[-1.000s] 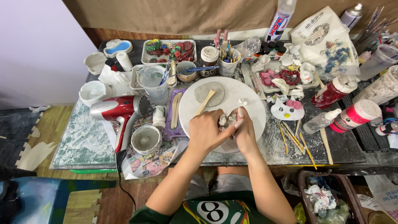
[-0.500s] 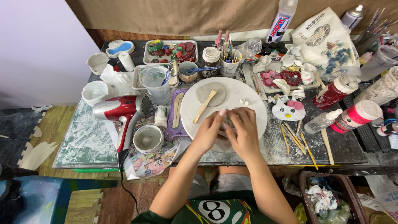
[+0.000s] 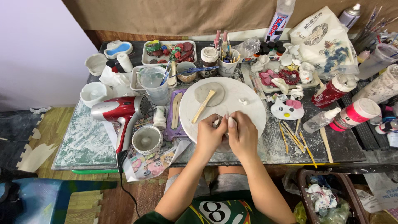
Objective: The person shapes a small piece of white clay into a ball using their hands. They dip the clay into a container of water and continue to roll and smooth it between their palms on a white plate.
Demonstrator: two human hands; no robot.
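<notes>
We see both hands meeting over the near edge of the round white board (image 3: 244, 108), which we take as our landmark. The left hand (image 3: 209, 136) and the right hand (image 3: 242, 133) are pressed together, fingers curled inward, pinching a small pale lump of clay (image 3: 218, 122) between their fingertips; the lump sits just above the board's near rim, mostly hidden by the fingers.

On the far part of the board lies a flattened grey clay disc (image 3: 209, 93), and a wooden stick (image 3: 203, 106) rests across it, tilted toward the board's left edge. A tiny white clay crumb (image 3: 242, 101) lies right of the disc, still on the board.

Just left of the board a purple tray (image 3: 176, 120) holds wooden modelling tools. Further left of the board lies a red hair dryer (image 3: 116, 111), and near the board's lower left stands a small clay-smeared bowl (image 3: 147, 139). Beyond the board's far edge stand a clear plastic cup (image 3: 152, 83) and a cup of brushes (image 3: 228, 62). To the board's right we find a white cat-face piece with a pink bow (image 3: 287, 109), thin wooden skewers (image 3: 292, 137) and, further right, a red bottle with a white cap (image 3: 331, 89)
</notes>
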